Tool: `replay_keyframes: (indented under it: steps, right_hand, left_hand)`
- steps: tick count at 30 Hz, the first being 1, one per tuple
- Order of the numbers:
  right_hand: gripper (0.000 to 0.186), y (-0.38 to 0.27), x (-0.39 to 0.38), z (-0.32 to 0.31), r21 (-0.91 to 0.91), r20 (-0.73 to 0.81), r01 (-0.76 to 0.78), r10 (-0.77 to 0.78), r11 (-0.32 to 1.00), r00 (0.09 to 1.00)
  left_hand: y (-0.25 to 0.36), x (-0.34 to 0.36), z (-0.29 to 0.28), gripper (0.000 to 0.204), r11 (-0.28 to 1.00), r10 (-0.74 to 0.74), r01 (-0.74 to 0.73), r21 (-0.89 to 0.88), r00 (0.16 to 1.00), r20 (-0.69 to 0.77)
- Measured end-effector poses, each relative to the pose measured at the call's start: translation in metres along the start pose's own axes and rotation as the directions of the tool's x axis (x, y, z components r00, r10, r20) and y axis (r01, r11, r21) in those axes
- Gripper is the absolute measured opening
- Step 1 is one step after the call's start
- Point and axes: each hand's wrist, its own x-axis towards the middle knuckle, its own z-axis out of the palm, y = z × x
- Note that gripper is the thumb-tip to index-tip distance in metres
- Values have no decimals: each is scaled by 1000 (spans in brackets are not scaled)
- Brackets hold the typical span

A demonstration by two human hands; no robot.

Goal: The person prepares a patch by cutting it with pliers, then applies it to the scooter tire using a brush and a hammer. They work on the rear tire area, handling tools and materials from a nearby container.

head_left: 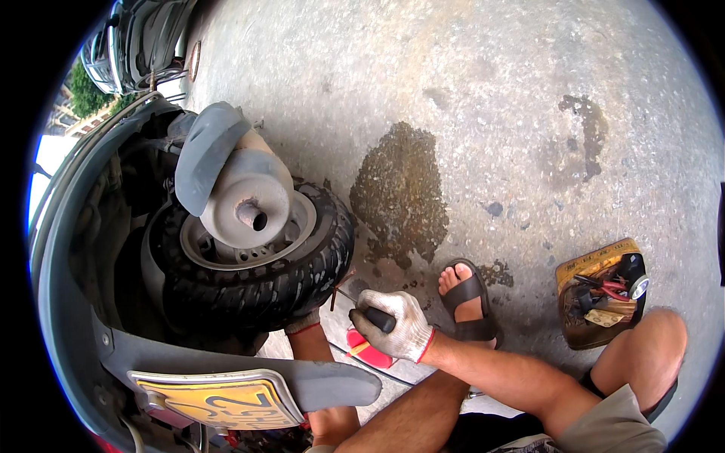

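Observation:
My right hand (393, 321), in a white knitted glove with a dark palm, is closed round the black handle of a tyre plug tool (377, 319). Its thin metal shaft points left toward the tread of a scooter's rear tyre (249, 291). At the tip, close beside the tread, hangs a narrow reddish-brown strip (334, 297). My left hand (303, 323) reaches under the tyre's near side. Only its glove cuff and a bit of the glove show, so its fingers are hidden. Above the wheel sits the grey exhaust muffler (245, 200) with its open pipe end.
A yellow number plate (215, 399) on a grey mudguard (332, 385) juts over my left forearm. Beneath my right hand lies a red object (366, 351) with a yellow strip. An open tool box (572, 325) with red-handled pliers stands by my knee. Wet patches (400, 189) mark the concrete.

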Motion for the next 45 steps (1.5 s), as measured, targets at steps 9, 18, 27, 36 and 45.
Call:
replay_keyframes:
  steps: [9, 18, 27, 36, 45]
  right_hand:
    - [9, 8, -2, 8, 195, -6, -107, 110, 975, 994]
    - [10, 7, -3, 21, 452, -35, -205, 247, 868, 968]
    - [14, 7, 1, 27, 649, -22, -282, 388, 707, 921]
    - [16, 6, 6, 32, 806, 145, -430, 569, 407, 810]
    - [14, -5, 15, 32, 839, 274, -507, 654, 196, 705]
  left_hand:
    - [-5, 26, -12, 64, 979, -38, 72, -192, 984, 173]
    - [-3, 47, -18, 63, 892, -87, 225, -393, 937, 339]
    - [-3, 52, -23, 62, 803, -126, 339, -491, 901, 414]
    - [3, 50, -22, 61, -139, -217, 700, -700, 668, 712]
    - [8, 50, -17, 60, -977, -191, -7, -211, 453, 871]
